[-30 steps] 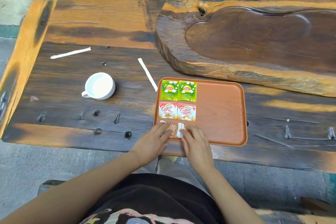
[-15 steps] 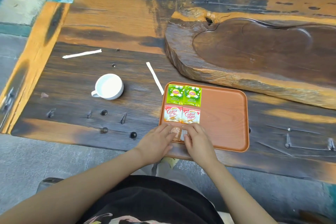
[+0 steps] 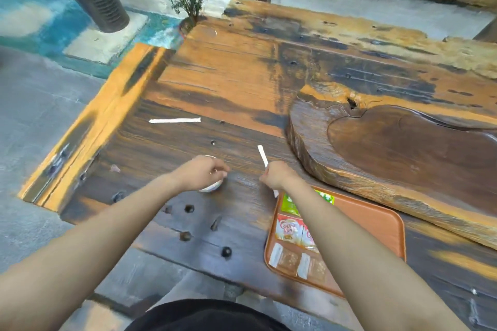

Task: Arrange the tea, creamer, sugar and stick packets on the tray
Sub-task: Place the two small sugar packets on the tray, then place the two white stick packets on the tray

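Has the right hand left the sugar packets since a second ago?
Yes. The right hand has gone from the sugar packets at the tray's near end, past its far-left corner, onto the stick packet.

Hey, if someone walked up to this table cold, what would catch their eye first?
Probably the two bare forearms reaching out over the dark wooden table: the left hand over a white cup, the right hand closed on a white stick packet. Next, the orange tray at lower right with green tea packets, creamer packets and sugar packets in rows. Another stick packet lies farther left.
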Motion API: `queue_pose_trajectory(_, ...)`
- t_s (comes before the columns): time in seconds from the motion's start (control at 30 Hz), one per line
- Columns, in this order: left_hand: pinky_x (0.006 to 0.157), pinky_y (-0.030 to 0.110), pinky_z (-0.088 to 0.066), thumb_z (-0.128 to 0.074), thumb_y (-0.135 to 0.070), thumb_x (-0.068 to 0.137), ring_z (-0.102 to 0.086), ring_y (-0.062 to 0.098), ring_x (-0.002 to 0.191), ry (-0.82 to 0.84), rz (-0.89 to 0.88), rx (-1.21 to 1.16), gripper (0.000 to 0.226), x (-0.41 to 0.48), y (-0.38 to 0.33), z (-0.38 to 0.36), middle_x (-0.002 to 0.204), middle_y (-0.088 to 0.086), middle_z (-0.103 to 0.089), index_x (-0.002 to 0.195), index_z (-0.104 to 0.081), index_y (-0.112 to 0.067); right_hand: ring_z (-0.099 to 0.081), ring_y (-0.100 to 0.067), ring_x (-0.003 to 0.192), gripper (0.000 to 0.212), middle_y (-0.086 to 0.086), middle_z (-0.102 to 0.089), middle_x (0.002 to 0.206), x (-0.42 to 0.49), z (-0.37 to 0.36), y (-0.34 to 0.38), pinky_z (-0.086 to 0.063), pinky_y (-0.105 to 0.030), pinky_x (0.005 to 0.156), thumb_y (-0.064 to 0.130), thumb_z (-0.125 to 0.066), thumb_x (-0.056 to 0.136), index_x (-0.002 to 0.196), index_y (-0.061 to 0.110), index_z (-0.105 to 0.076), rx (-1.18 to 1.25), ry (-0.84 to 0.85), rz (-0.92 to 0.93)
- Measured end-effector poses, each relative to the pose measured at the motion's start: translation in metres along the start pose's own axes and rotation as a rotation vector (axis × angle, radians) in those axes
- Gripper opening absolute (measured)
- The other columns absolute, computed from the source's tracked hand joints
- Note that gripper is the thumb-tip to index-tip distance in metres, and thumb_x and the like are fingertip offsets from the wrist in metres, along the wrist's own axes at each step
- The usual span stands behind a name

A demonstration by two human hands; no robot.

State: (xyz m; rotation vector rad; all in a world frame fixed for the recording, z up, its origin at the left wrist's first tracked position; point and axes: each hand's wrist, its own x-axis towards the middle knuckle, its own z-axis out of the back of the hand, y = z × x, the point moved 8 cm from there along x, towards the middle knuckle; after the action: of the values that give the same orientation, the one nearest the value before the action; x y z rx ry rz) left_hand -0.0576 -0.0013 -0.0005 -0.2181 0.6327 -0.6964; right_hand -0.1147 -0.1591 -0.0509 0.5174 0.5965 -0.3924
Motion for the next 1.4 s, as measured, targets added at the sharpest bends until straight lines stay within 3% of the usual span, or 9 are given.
queue_pose_trajectory(0.17,0.096,0.026,-0.038,-0.056,-0.016,0.087,-0.056,0.024,0.118,-0.056,0.139,0.007,0.037,0.028,0.070,0.040,0.130,0.010,-0.060,0.123,-0.059,-0.008,-0.055,-0.034,0.116,0.040,-0.020,-0.059,0.126,0.038,0.007,0.012,-0.046,-0.037,0.092,0.028,-0.051,0.089,0.119,0.001,-0.056,0.029,-0.087,-0.126)
queue_pose_trajectory(0.27,0.103,0.030,-0.037,-0.060,-0.021,0.085,-0.050,0.028,0.124,-0.055,0.204,0.032,0.046,0.049,0.110,0.048,0.135,0.015,-0.054,0.129,-0.053,-0.010,-0.047,-0.033,0.124,0.038,-0.017,-0.050,0.132,0.050,0.009,0.014,-0.042,-0.038,0.098,0.023,-0.050,0.091,0.124,0.005,-0.050,0.020,-0.180,-0.182)
queue_pose_trajectory(0.4,0.107,0.034,-0.034,-0.061,-0.022,0.084,-0.041,0.031,0.129,-0.079,0.297,0.047,0.054,0.075,0.152,0.055,0.138,0.017,-0.048,0.135,-0.046,-0.012,-0.044,-0.031,0.123,0.030,-0.014,-0.045,0.130,0.062,0.009,0.014,-0.043,-0.039,0.095,0.014,-0.048,0.091,0.120,0.008,-0.046,0.023,-0.320,-0.235)
queue_pose_trajectory(0.6,0.105,0.043,-0.038,-0.054,-0.017,0.084,-0.041,0.033,0.125,-0.147,0.316,0.074,0.045,0.116,0.189,0.074,0.131,0.016,-0.050,0.129,-0.050,-0.009,-0.041,-0.031,0.123,0.032,-0.015,-0.045,0.130,0.078,-0.005,0.008,-0.038,-0.039,0.099,0.012,-0.050,0.091,0.121,0.004,-0.044,0.112,-0.369,-0.354)
queue_pose_trajectory(0.9,0.095,0.045,-0.041,-0.051,-0.011,0.086,-0.040,0.034,0.121,-0.141,0.329,0.136,0.034,0.149,0.201,0.065,0.127,0.016,-0.048,0.120,-0.049,-0.007,-0.053,-0.035,0.111,0.023,-0.019,-0.059,0.117,0.093,-0.014,0.013,-0.044,-0.037,0.086,0.010,-0.048,0.088,0.110,0.004,-0.052,0.250,-0.381,-0.436)
queue_pose_trajectory(1.23,0.096,0.047,-0.038,-0.037,-0.005,0.090,-0.038,0.039,0.119,-0.170,0.309,0.102,0.027,0.154,0.189,0.056,0.125,0.023,-0.045,0.113,-0.050,-0.001,-0.053,-0.035,0.111,0.026,-0.019,-0.057,0.117,0.089,-0.020,0.015,-0.044,-0.038,0.087,0.012,-0.053,0.085,0.109,0.003,-0.052,0.340,-0.381,-0.467)
queue_pose_trajectory(1.4,0.087,0.043,-0.043,-0.039,-0.007,0.088,-0.054,0.040,0.106,-0.167,0.275,0.004,0.022,0.152,0.161,0.059,0.112,0.025,-0.060,0.106,-0.051,-0.002,-0.057,-0.033,0.106,0.021,-0.018,-0.062,0.112,0.080,-0.020,0.000,-0.044,-0.033,0.084,0.019,-0.056,0.086,0.100,0.004,-0.059,0.536,-0.394,-0.483)
